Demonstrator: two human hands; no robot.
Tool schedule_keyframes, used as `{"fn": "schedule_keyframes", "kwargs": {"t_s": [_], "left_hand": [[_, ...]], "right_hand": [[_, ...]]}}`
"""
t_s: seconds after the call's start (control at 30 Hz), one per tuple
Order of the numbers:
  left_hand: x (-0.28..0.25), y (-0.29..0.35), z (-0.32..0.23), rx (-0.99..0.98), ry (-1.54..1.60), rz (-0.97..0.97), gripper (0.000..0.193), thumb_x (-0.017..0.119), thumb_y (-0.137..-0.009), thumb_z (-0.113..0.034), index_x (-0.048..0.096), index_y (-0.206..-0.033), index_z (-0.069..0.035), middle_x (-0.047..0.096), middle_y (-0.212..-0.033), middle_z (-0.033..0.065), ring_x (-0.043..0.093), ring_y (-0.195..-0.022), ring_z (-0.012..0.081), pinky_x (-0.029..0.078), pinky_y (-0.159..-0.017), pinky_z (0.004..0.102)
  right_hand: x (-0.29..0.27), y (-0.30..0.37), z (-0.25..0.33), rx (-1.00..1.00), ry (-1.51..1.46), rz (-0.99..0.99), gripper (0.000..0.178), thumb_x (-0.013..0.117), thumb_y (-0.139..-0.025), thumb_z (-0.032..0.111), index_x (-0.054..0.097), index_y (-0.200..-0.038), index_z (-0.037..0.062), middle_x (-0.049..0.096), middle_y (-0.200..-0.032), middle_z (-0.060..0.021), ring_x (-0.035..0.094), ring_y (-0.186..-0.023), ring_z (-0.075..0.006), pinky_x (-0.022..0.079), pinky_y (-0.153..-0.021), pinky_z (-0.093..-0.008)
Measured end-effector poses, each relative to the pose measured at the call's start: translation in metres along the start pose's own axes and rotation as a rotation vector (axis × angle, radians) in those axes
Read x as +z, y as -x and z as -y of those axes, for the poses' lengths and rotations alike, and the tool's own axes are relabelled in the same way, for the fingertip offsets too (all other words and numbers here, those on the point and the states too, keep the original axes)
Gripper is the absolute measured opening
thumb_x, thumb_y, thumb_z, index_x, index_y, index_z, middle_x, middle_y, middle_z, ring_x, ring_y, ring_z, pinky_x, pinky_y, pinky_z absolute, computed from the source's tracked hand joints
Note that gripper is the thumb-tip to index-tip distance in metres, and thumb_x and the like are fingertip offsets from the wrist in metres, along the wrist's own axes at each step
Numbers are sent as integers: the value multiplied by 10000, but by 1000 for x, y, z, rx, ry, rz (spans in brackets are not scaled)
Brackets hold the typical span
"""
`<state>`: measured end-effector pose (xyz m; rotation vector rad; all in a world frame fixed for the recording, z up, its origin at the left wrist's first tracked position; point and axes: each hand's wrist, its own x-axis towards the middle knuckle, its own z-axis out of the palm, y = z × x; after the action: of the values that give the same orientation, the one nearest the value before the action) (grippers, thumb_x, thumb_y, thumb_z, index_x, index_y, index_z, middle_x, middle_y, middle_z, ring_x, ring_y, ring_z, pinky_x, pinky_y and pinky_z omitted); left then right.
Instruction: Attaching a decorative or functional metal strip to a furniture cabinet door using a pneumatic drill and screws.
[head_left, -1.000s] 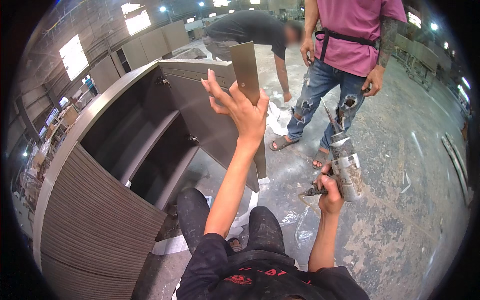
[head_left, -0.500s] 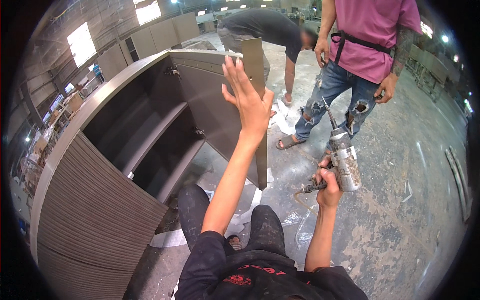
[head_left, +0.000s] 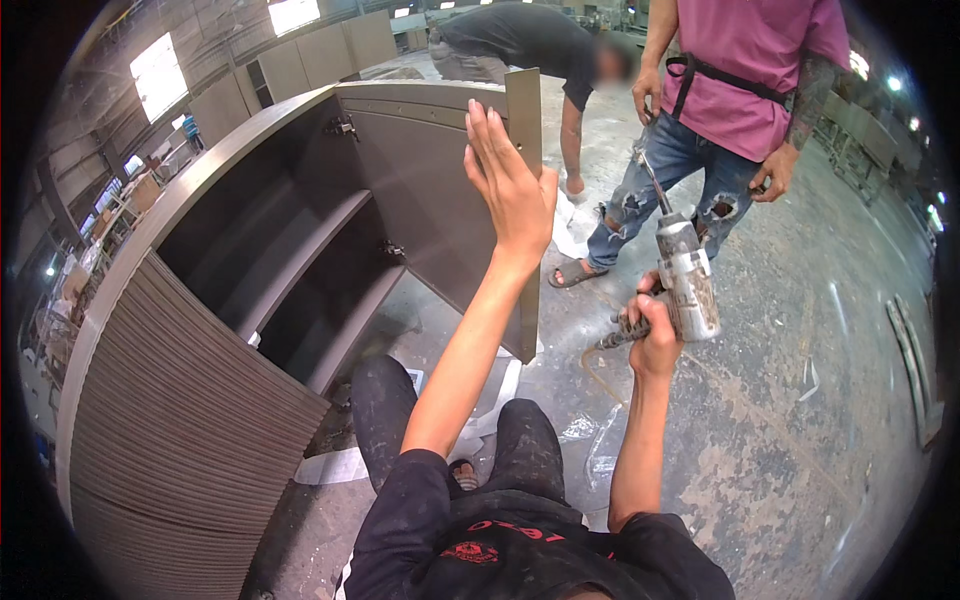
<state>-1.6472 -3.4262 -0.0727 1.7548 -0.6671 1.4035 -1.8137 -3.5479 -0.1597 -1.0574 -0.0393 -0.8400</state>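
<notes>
My left hand (head_left: 515, 205) lies with its fingers outstretched against the upper free edge of a swung-out brown cabinet door (head_left: 425, 190). A flat bronze-coloured strip (head_left: 525, 110) runs along that edge and stands a little above the door's top. In my right hand (head_left: 655, 340) is a worn silver pneumatic screwdriver (head_left: 688, 285), its long bit tilted up and away from the door. A thin hose (head_left: 600, 370) hangs from its handle. Left of the door stands the cabinet (head_left: 190, 400), with ribbed brown cladding, inner shelves (head_left: 305, 260) and hinges (head_left: 342, 127).
A person in a pink shirt (head_left: 745, 60) stands just beyond the screwdriver's bit. Another person in dark clothes (head_left: 510, 45) bends toward the floor behind the door. Scraps of white wrapping (head_left: 335, 467) lie by my feet. Long strips (head_left: 910, 370) rest on the concrete at right.
My right hand has raised the screwdriver slightly. My left hand has shifted a little up and right in the picture, still against the door's edge.
</notes>
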Motion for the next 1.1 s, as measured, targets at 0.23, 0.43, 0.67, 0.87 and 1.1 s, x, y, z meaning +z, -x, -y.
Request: {"fn": "schedule_keyframes", "kwargs": {"t_s": [0.23,0.43,0.67,0.87,1.1], "left_hand": [[-8,0,-14,11,67,-34,879,640,-731,21,149,-1456,102,140,-1539,305,168,-1436,462,183,-1160,543],[-40,3,-24,-8,59,-48,837,595,-751,32,162,-1467,66,172,-1546,271,222,-1424,445,258,-1156,467],[-100,10,-24,-67,131,-69,850,597,-756,29,170,-1491,27,258,-1531,258,310,-1403,410,294,-1135,424],[-152,19,-25,-278,120,14,866,608,-751,43,162,-1493,16,331,-1478,285,402,-1337,430,371,-1088,434],[-161,23,-39,-84,-57,-108,830,644,-765,-38,225,-1480,25,451,-1371,283,551,-1179,396,442,-990,407]], "right_hand": [[11,-11,10,-101,-23,77,313,561,-779,-42,574,-1091,-12,581,-922,-66,506,-639,-110,469,-597,-276],[14,5,13,-59,38,117,274,564,-771,21,551,-1044,2,549,-947,-71,489,-609,-114,438,-575,-279],[15,20,13,6,-2,172,262,581,-781,7,583,-1041,-22,600,-928,-84,509,-621,-110,450,-578,-264],[9,24,19,25,-20,186,309,561,-772,11,535,-1080,-9,540,-962,-81,483,-613,-110,449,-577,-287],[8,29,34,54,-55,237,293,565,-775,31,533,-1066,11,532,-954,-68,476,-616,-108,442,-578,-284]]}}
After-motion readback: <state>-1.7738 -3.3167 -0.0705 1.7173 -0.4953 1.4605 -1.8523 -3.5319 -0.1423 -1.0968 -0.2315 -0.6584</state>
